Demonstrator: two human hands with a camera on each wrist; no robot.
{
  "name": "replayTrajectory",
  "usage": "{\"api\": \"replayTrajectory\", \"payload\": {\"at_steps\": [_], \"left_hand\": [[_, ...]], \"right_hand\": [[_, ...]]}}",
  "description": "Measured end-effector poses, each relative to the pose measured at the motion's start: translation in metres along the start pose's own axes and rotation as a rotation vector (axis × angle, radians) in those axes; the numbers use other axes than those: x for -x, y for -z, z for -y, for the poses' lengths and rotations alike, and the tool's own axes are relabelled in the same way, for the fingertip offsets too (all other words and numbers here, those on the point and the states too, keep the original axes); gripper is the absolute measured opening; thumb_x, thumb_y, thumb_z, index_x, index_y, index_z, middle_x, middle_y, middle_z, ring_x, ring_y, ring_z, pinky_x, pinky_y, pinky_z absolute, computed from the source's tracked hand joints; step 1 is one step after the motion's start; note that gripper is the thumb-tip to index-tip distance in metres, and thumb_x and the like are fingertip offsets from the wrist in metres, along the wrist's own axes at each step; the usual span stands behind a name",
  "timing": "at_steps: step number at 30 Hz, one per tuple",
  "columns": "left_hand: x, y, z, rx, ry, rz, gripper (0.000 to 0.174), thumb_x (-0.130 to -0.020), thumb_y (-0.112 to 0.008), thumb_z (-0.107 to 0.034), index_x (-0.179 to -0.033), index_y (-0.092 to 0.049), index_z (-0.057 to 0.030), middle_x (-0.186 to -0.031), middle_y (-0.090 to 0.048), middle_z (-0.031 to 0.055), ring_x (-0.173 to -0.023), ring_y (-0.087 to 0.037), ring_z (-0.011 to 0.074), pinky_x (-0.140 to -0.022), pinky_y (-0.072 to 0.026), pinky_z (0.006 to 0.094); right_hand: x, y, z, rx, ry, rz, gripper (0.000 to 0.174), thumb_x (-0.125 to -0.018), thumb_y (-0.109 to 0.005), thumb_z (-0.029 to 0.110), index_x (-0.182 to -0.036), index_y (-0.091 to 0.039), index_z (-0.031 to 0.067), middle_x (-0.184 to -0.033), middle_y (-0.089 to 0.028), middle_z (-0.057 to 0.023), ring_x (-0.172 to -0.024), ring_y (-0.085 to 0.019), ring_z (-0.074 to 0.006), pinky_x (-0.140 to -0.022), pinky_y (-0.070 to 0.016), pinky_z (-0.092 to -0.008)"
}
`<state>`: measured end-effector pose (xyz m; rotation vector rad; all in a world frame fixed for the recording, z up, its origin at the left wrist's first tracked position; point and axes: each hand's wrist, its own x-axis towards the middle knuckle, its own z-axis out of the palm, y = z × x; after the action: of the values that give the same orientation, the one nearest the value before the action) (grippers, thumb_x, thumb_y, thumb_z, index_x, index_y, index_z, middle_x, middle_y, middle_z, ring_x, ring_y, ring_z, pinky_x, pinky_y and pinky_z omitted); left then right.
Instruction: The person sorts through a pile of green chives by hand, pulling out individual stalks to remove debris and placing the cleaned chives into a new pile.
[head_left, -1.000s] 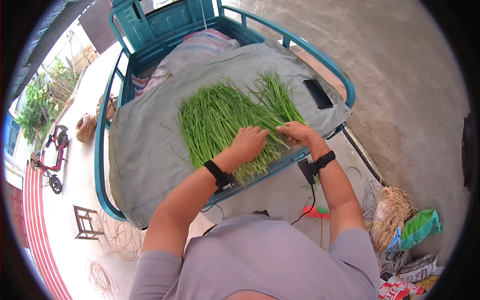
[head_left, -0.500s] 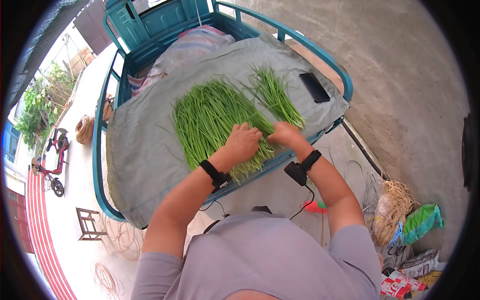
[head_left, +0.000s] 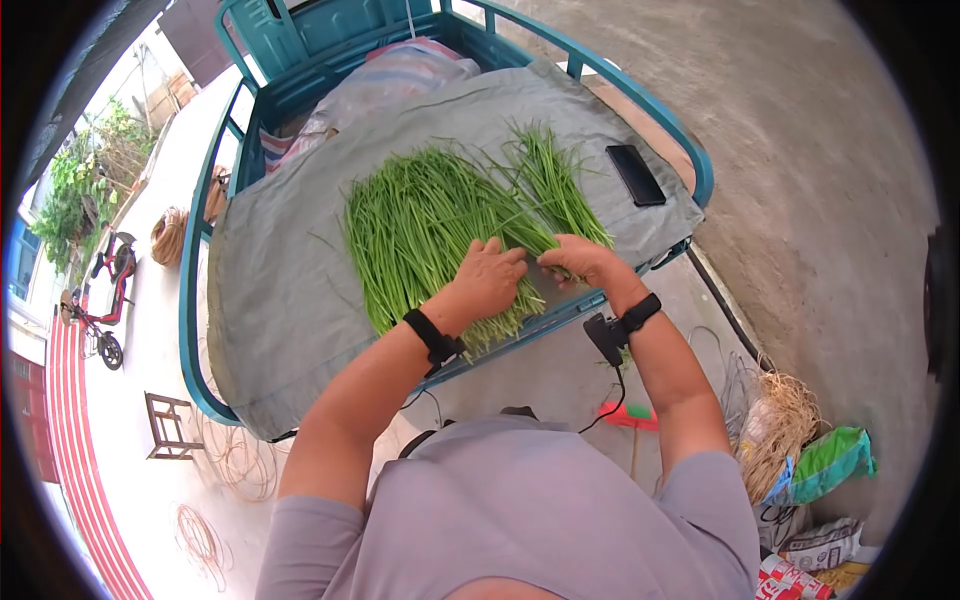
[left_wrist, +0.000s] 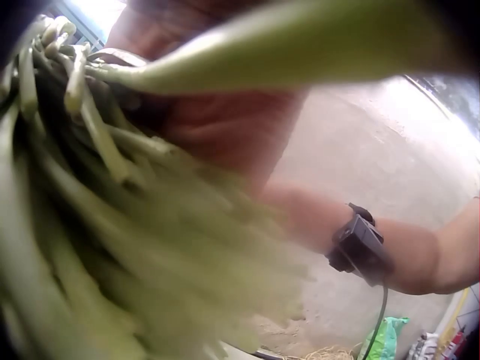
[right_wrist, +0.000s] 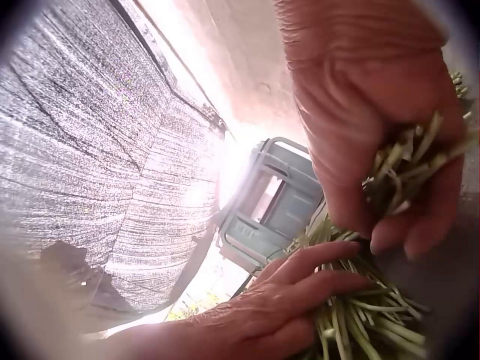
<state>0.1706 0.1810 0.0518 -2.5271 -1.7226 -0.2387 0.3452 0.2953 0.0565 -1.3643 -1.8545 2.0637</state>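
Observation:
A broad pile of long green chives (head_left: pixel 405 225) lies on the grey cloth (head_left: pixel 285 250), cut ends toward the person. My left hand (head_left: pixel 488 280) rests on the pile's right edge with its fingers spread over the stems. In the right wrist view, my right hand (right_wrist: pixel 382 127) has its fingers and thumb curled round a small bunch of stem ends (right_wrist: pixel 405 165). Those stems run from the pile's right side. Beyond the right hand, a separate smaller bundle of chives (head_left: pixel 558 190) lies on the cloth. Close in the left wrist view, the cut stems (left_wrist: pixel 90 225) appear large and blurred.
The cloth covers the rear of a teal cargo tricycle bed with side rails (head_left: pixel 640 90). A black phone (head_left: pixel 635 175) lies at the cloth's right. A striped woven sack (head_left: pixel 400 80) is behind. On the ground are a small stool (head_left: pixel 172 425), straw-coloured fibre (head_left: pixel 780 420) and a green bag (head_left: pixel 830 465).
The right hand has moved from beside the smaller bundle to the big pile's edge, and now grips stems there. The left hand has stayed on the pile.

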Motion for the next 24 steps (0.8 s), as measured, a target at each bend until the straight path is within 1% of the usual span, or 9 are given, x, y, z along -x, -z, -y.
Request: {"api": "replayTrajectory", "payload": {"at_steps": [3,6,9,12,15,18,20,22,24], "left_hand": [[-0.006,0.002,-0.001,0.021,0.062,0.156,0.023,-0.076,-0.053,-0.017,-0.096,-0.064,-0.0144,-0.096,-0.057,-0.0007,-0.097,-0.047,0.0245,-0.080,-0.0335,0.0400],[-0.010,0.009,-0.006,-0.105,0.073,0.318,0.039,-0.075,-0.052,-0.016,-0.113,-0.060,-0.0167,-0.113,-0.058,0.0018,-0.100,-0.047,0.0241,-0.084,-0.0333,0.0395],[-0.008,0.002,-0.004,-0.044,0.079,0.258,0.042,-0.075,-0.053,-0.018,-0.117,-0.059,-0.0171,-0.116,-0.058,0.0028,-0.101,-0.047,0.0236,-0.086,-0.0332,0.0405],[-0.004,-0.012,-0.005,0.055,0.091,-0.017,0.028,-0.075,-0.052,-0.016,-0.099,-0.065,-0.0170,-0.102,-0.059,0.0039,-0.107,-0.048,0.0246,-0.085,-0.0332,0.0428],[0.000,-0.068,0.020,0.047,-0.122,-0.161,0.037,-0.077,-0.055,-0.019,-0.113,-0.061,-0.0172,-0.122,-0.054,0.0096,-0.115,-0.046,0.0277,-0.094,-0.0326,0.0482],[0.008,-0.053,0.020,0.101,-0.089,-0.129,0.041,-0.079,-0.054,-0.020,-0.120,-0.056,-0.0165,-0.127,-0.051,0.0093,-0.119,-0.044,0.0255,-0.097,-0.0316,0.0471],[0.004,-0.034,0.013,0.124,-0.014,-0.072,0.044,-0.080,-0.053,-0.021,-0.124,-0.053,-0.0160,-0.130,-0.049,0.0090,-0.122,-0.042,0.0240,-0.099,-0.0309,0.0464],[-0.002,-0.019,0.007,0.148,0.050,-0.049,0.047,-0.082,-0.052,-0.022,-0.128,-0.050,-0.0156,-0.134,-0.046,0.0088,-0.125,-0.040,0.0225,-0.101,-0.0302,0.0456],[-0.003,-0.003,0.001,0.157,0.079,-0.096,0.050,-0.084,-0.051,-0.022,-0.133,-0.046,-0.0151,-0.137,-0.044,0.0085,-0.128,-0.038,0.0211,-0.103,-0.0295,0.0449]], "right_hand": [[0.005,-0.005,0.007,-0.085,0.006,0.102,0.011,-0.087,-0.058,0.019,-0.091,-0.053,0.0110,-0.071,-0.050,0.0018,-0.050,-0.042,-0.0070,-0.043,-0.0351,-0.0234],[0.013,-0.012,0.017,-0.100,0.105,0.109,0.012,-0.088,-0.057,0.019,-0.095,-0.051,0.0107,-0.073,-0.051,0.0017,-0.051,-0.041,-0.0060,-0.042,-0.0327,-0.0226],[0.033,-0.029,0.045,-0.144,0.202,0.079,0.015,-0.089,-0.056,0.019,-0.100,-0.050,0.0099,-0.073,-0.050,0.0017,-0.051,-0.041,-0.0051,-0.041,-0.0310,-0.0208],[0.054,-0.054,0.073,-0.303,0.316,0.163,0.018,-0.090,-0.056,0.018,-0.103,-0.049,0.0081,-0.073,-0.049,0.0018,-0.051,-0.040,-0.0037,-0.040,-0.0297,-0.0200],[0.078,-0.092,0.099,-0.289,0.524,0.139,0.021,-0.091,-0.056,0.019,-0.106,-0.048,0.0069,-0.071,-0.048,0.0025,-0.050,-0.039,-0.0026,-0.040,-0.0291,-0.0195],[0.086,-0.121,0.115,-0.185,0.653,0.165,0.021,-0.091,-0.056,0.021,-0.103,-0.047,0.0062,-0.069,-0.047,0.0033,-0.048,-0.037,-0.0020,-0.040,-0.0285,-0.0194],[0.078,-0.143,0.117,-0.177,0.759,0.155,0.021,-0.091,-0.056,0.022,-0.101,-0.047,0.0062,-0.068,-0.046,0.0033,-0.048,-0.036,-0.0020,-0.040,-0.0282,-0.0192],[0.075,-0.157,0.121,-0.218,0.825,0.210,0.020,-0.092,-0.056,0.022,-0.099,-0.047,0.0061,-0.068,-0.046,0.0031,-0.048,-0.036,-0.0020,-0.040,-0.0278,-0.0193],[0.076,-0.168,0.130,-0.317,0.855,0.327,0.019,-0.092,-0.056,0.021,-0.097,-0.046,0.0061,-0.069,-0.046,0.0028,-0.048,-0.036,-0.0021,-0.040,-0.0274,-0.0196]]}}
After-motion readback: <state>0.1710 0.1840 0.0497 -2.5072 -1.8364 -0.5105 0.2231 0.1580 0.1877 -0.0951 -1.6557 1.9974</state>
